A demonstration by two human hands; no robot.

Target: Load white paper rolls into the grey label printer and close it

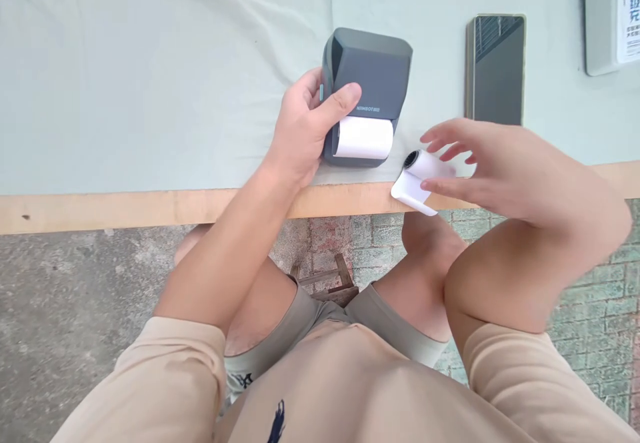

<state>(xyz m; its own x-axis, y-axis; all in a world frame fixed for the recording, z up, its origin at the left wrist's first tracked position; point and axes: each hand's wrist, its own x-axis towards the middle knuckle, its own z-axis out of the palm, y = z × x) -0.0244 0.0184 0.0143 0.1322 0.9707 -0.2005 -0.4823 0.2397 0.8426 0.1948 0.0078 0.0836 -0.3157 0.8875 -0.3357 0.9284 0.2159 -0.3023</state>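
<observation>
My left hand (pixel 313 119) grips a dark grey label printer (pixel 377 76) from its left side, thumb across the front face. A curl of white paper (pixel 365 137) shows at the printer's lower front. To the right, a small roll of white label paper (pixel 434 165) with a black core lies at the table's front edge, its loose end hanging over. My right hand (pixel 480 156) is around the right end of this roll with thumb and fingers apart. Whether the fingers touch the paper is hard to tell.
A dark smartphone (pixel 497 69) lies on the pale cloth (pixel 165 83), beyond my right hand. At the far right is a grey box with a printed white label (pixel 630 23). The wooden table edge (pixel 125 209) runs across in front of my legs.
</observation>
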